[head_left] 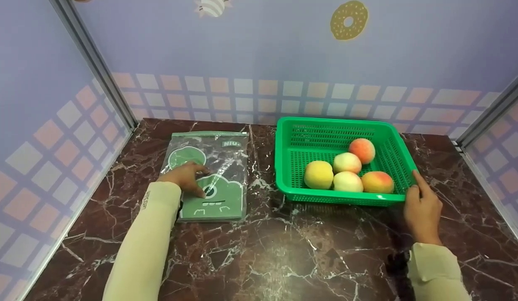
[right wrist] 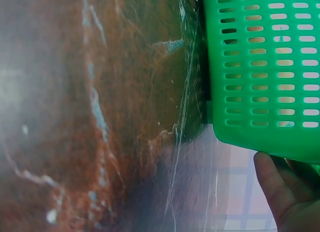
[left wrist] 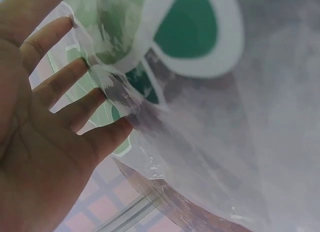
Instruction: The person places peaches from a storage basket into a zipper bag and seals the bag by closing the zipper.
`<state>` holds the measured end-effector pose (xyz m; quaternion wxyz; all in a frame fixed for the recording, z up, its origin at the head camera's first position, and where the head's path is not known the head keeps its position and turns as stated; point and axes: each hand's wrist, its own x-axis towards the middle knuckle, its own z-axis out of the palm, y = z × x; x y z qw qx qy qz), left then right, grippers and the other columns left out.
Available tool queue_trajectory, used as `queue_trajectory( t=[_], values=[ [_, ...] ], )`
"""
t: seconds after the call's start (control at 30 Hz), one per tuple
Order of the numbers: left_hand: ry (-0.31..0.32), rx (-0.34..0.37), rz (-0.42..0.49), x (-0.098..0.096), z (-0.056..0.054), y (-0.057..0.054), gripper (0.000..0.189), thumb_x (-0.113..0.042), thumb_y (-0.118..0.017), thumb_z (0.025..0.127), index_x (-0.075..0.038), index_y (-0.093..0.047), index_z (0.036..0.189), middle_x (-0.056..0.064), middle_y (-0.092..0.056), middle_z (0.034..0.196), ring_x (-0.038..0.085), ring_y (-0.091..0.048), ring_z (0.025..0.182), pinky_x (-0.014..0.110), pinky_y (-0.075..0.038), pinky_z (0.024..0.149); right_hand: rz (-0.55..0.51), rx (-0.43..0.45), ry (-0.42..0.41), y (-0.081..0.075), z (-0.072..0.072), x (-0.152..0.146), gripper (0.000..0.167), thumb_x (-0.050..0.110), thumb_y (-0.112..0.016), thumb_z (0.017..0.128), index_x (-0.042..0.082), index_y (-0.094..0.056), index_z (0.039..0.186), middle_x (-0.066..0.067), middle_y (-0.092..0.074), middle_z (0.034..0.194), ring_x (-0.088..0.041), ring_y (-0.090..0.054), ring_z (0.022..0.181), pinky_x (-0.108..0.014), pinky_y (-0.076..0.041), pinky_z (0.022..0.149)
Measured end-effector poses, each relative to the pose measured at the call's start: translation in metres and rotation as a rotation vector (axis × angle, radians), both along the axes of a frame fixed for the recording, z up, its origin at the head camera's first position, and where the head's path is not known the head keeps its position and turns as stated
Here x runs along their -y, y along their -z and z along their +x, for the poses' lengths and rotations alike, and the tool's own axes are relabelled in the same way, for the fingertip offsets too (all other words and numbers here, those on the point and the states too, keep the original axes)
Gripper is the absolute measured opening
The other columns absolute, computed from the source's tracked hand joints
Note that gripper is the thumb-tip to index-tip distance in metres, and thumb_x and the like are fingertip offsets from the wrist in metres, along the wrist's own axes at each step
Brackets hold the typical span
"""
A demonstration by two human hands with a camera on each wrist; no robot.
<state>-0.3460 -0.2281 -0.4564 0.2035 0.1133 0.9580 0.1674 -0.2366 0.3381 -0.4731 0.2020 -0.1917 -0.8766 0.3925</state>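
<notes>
A clear zip bag [head_left: 225, 156] printed with green cartoon shapes and the letters NIU lies flat on the left of the table. My left hand [head_left: 187, 179] rests on it, thumb and fingers spread apart; in the left wrist view the fingertips [left wrist: 95, 95] touch the plastic film. To the right stands a green plastic basket [head_left: 284, 190] holding several peaches [head_left: 348, 181] in its front right part. My right hand [head_left: 424, 211] is at the basket's front right corner, its fingers extended along the outer side. The right wrist view has a fingertip [right wrist: 262, 159] right at the basket's wall.
The dark red marbled table [head_left: 279, 255] runs back to a lilac wall [head_left: 263, 46] with printed tiles. Side panels [head_left: 29, 159] stand at left and right, joined by metal corner strips. A strip of tabletop separates the bag from the basket.
</notes>
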Motion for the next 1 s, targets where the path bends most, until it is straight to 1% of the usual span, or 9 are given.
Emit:
queue_trajectory(
  t=[0.17, 0.23, 0.3, 0.33, 0.4, 0.6, 0.8, 0.9, 1.0],
  values=[
    [0.006, 0.007, 0.005, 0.0017, 0.0012, -0.003, 0.078, -0.025, -0.085, 0.071, -0.02, -0.051, 0.14, 0.017, -0.036, 0.149, 0.044, -0.039, 0.134, 0.058, -0.036, 0.107, 0.009, 0.0, -0.002, -0.0027, -0.0009, -0.0007, 0.051, 0.032, -0.025, 0.098, 0.038, -0.039, 0.147, -0.003, -0.043, 0.151, -0.023, -0.03, 0.063, -0.035, -0.03, 0.071],
    [0.001, 0.008, 0.005, 0.0027, 0.001, -0.0036, 0.079, -0.026, -0.085, 0.07, -0.021, -0.05, 0.14, 0.017, -0.035, 0.149, 0.044, -0.04, 0.133, 0.058, -0.036, 0.106, 0.018, 0.003, -0.002, -0.0032, -0.0012, -0.0006, 0.051, 0.033, -0.024, 0.098, 0.039, -0.039, 0.146, -0.011, -0.057, 0.136, -0.022, -0.029, 0.058, -0.034, -0.031, 0.066],
    [0.008, 0.004, 0.005, 0.0035, 0.0003, -0.0042, 0.078, -0.027, -0.085, 0.07, -0.022, -0.051, 0.14, 0.018, -0.034, 0.15, 0.045, -0.04, 0.133, 0.06, -0.036, 0.105, 0.021, 0.009, -0.001, -0.0038, -0.001, -0.0004, 0.051, 0.035, -0.024, 0.098, 0.04, -0.039, 0.146, -0.015, -0.064, 0.105, -0.02, -0.028, 0.054, -0.034, -0.03, 0.059],
    [0.008, 0.003, 0.004, 0.0038, -0.0001, -0.0044, 0.079, -0.027, -0.085, 0.07, -0.022, -0.051, 0.14, 0.019, -0.034, 0.15, 0.045, -0.04, 0.133, 0.059, -0.036, 0.105, 0.023, 0.009, 0.0, -0.0041, -0.0011, -0.0004, 0.051, 0.035, -0.024, 0.098, 0.04, -0.039, 0.146, -0.014, -0.059, 0.091, -0.019, -0.027, 0.051, -0.034, -0.03, 0.057],
    [0.014, 0.003, 0.005, 0.0042, -0.0011, -0.0045, 0.079, -0.028, -0.085, 0.069, -0.023, -0.051, 0.141, 0.02, -0.033, 0.15, 0.045, -0.041, 0.132, 0.06, -0.036, 0.105, 0.028, 0.009, 0.004, -0.0049, -0.0011, -0.0003, 0.051, 0.035, -0.023, 0.098, 0.041, -0.04, 0.145, -0.011, -0.045, 0.075, -0.018, -0.026, 0.048, -0.035, -0.029, 0.054],
    [0.018, 0.005, 0.029, 0.005, -0.0033, -0.0052, 0.08, -0.027, -0.086, 0.068, -0.022, -0.052, 0.139, 0.018, -0.035, 0.148, 0.044, -0.041, 0.131, 0.06, -0.036, 0.106, 0.026, -0.007, 0.012, -0.0065, -0.0009, -0.0006, 0.05, 0.034, -0.025, 0.098, 0.039, -0.041, 0.145, -0.009, -0.044, 0.076, -0.018, -0.027, 0.049, -0.034, -0.029, 0.056],
    [0.002, 0.018, 0.044, 0.0048, -0.0054, -0.0039, 0.078, -0.026, -0.084, 0.067, -0.022, -0.054, 0.138, 0.016, -0.036, 0.148, 0.042, -0.041, 0.131, 0.059, -0.036, 0.106, 0.034, -0.009, 0.004, -0.0043, -0.0009, -0.002, 0.05, 0.034, -0.025, 0.098, 0.039, -0.041, 0.145, -0.008, -0.042, 0.073, -0.017, -0.027, 0.048, -0.034, -0.029, 0.055],
    [-0.003, 0.015, 0.052, 0.0044, -0.0059, -0.0022, 0.072, -0.03, -0.081, 0.071, -0.019, -0.056, 0.137, 0.018, -0.037, 0.148, 0.042, -0.041, 0.131, 0.057, -0.038, 0.105, 0.039, -0.004, -0.005, -0.0013, -0.0005, -0.0019, 0.05, 0.034, -0.025, 0.098, 0.039, -0.04, 0.146, -0.008, -0.042, 0.073, -0.017, -0.027, 0.047, -0.034, -0.03, 0.054],
    [-0.002, -0.009, 0.068, 0.0031, -0.0063, 0.0005, 0.061, -0.034, -0.075, 0.078, -0.015, -0.059, 0.134, 0.018, -0.045, 0.146, 0.038, -0.046, 0.129, 0.053, -0.041, 0.102, 0.044, -0.001, -0.011, 0.001, -0.0002, -0.0014, 0.05, 0.034, -0.025, 0.098, 0.038, -0.04, 0.146, -0.009, -0.044, 0.076, -0.017, -0.028, 0.048, -0.034, -0.03, 0.054]
  ],
)
